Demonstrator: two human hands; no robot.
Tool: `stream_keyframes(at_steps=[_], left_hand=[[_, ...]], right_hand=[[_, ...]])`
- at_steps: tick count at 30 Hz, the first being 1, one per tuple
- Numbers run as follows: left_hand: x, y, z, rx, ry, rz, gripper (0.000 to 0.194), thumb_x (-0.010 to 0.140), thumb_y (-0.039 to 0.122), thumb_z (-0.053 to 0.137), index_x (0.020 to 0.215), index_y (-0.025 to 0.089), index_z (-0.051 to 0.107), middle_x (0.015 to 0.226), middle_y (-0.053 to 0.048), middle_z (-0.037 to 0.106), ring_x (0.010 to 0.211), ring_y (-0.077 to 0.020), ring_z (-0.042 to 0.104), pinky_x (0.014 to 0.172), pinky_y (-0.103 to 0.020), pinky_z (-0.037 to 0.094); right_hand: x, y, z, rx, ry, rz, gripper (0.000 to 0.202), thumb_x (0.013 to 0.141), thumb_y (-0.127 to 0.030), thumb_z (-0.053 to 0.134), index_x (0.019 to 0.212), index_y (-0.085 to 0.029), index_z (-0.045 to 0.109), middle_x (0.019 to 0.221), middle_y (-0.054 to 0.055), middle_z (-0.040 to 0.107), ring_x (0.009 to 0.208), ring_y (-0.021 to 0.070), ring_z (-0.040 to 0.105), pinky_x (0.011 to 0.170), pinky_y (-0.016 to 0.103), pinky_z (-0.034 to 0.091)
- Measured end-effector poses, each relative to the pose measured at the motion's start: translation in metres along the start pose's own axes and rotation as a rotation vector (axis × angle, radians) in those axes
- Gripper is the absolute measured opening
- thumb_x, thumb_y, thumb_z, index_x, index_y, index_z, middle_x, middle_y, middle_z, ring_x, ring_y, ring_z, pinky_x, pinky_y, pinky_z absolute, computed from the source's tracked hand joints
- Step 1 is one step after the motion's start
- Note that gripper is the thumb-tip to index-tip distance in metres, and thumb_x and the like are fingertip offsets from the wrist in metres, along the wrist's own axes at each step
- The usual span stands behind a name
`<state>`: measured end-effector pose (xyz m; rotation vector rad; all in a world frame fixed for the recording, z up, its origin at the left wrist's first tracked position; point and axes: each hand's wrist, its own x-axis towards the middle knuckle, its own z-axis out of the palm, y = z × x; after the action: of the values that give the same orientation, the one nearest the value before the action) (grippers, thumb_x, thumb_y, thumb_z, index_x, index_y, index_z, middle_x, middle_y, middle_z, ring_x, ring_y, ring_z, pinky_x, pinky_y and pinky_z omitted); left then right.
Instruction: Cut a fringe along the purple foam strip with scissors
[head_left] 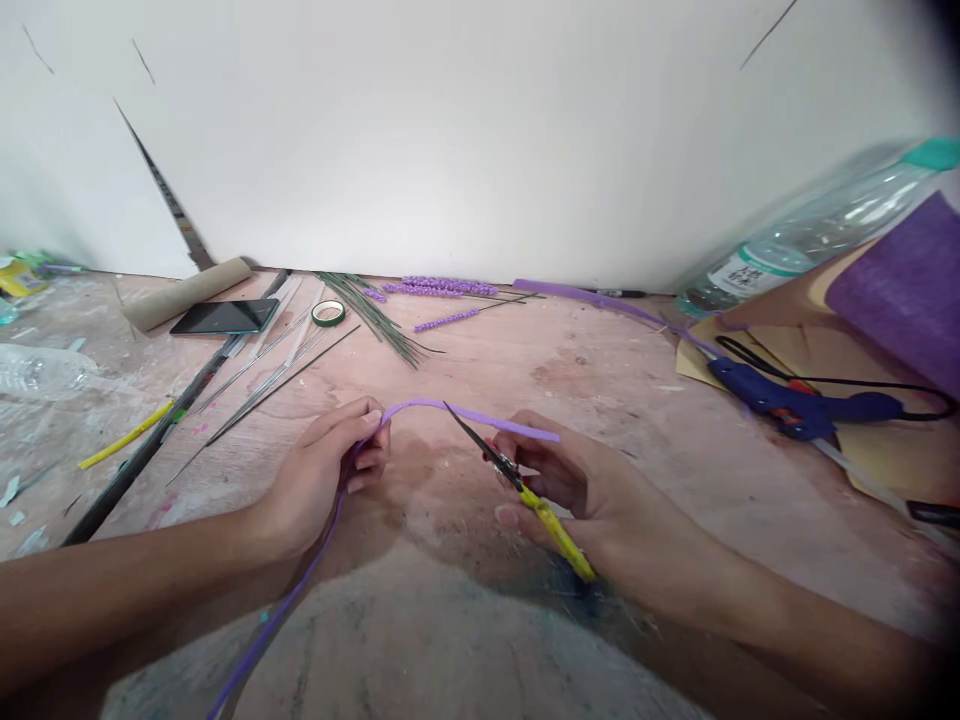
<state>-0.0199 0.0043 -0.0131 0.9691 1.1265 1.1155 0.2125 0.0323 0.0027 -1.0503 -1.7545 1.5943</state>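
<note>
A long, narrow purple strip (431, 404), paper or felt by its look, is pinched between the thumb and fingers of my left hand (330, 470). One end arches over to the right, while the rest hangs down toward the bottom left. My right hand (600, 490) grips small scissors (551, 525) with yellow handles and dark blades. The blade tips point up and left, close to the strip just below its free end. That free end passes in front of my right fingers; whether it touches them I cannot tell.
Along the wall lie purple beaded-looking stems (446, 287), green wires (379, 318) and a green tape roll (328, 313). At left are a phone (225, 317) and a cardboard tube (187, 293). A blue glue gun (802, 405) and a plastic bottle (817, 235) are at right.
</note>
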Motion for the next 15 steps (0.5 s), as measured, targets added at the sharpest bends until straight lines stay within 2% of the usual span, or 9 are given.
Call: stream_keyframes(at_steps=[5, 10, 11, 13, 15], left_hand=[[-0.004, -0.002, 0.002, -0.008, -0.045, 0.019, 0.03, 0.099, 0.037, 0.052, 0.075, 0.019, 0.049, 0.049, 0.006, 0.05, 0.043, -0.0075, 0.035, 0.043, -0.019, 0.025], [-0.011, -0.002, 0.006, -0.029, 0.0, 0.084, 0.028, 0.104, 0.038, 0.046, 0.082, 0.021, 0.046, 0.045, 0.008, 0.052, 0.04, -0.0071, 0.035, 0.044, -0.018, 0.026], [-0.012, -0.002, 0.007, -0.038, 0.025, 0.103, 0.026, 0.105, 0.037, 0.044, 0.084, 0.022, 0.045, 0.045, 0.009, 0.052, 0.04, -0.007, 0.035, 0.045, -0.018, 0.026], [-0.013, -0.001, 0.008, -0.043, 0.066, 0.14, 0.024, 0.106, 0.037, 0.042, 0.086, 0.023, 0.045, 0.043, 0.01, 0.051, 0.039, -0.0071, 0.035, 0.045, -0.018, 0.025], [-0.013, -0.001, 0.008, -0.038, 0.086, 0.155, 0.021, 0.106, 0.038, 0.043, 0.09, 0.023, 0.046, 0.041, 0.011, 0.049, 0.037, -0.0071, 0.033, 0.044, -0.019, 0.023]], right_hand=[[0.002, 0.002, 0.0, 0.09, 0.019, 0.124, 0.035, 0.071, -0.027, 0.082, 0.084, -0.021, 0.051, 0.078, -0.002, 0.06, 0.069, 0.0138, 0.059, 0.066, 0.026, 0.048], [0.006, 0.005, -0.011, 0.109, 0.121, 0.087, 0.041, 0.071, -0.033, 0.087, 0.086, -0.023, 0.05, 0.094, 0.004, 0.072, 0.088, 0.0199, 0.068, 0.079, 0.031, 0.054], [0.007, 0.006, -0.013, 0.119, 0.136, 0.078, 0.041, 0.072, -0.035, 0.086, 0.087, -0.023, 0.05, 0.095, 0.004, 0.072, 0.086, 0.0195, 0.068, 0.076, 0.031, 0.054], [0.008, 0.01, -0.014, 0.155, 0.113, 0.086, 0.04, 0.074, -0.037, 0.085, 0.088, -0.023, 0.05, 0.086, 0.002, 0.068, 0.071, 0.0159, 0.065, 0.061, 0.026, 0.052], [0.007, 0.012, -0.013, 0.179, 0.05, 0.104, 0.039, 0.076, -0.039, 0.083, 0.088, -0.022, 0.05, 0.073, -0.004, 0.058, 0.053, 0.0097, 0.054, 0.047, 0.02, 0.04]])
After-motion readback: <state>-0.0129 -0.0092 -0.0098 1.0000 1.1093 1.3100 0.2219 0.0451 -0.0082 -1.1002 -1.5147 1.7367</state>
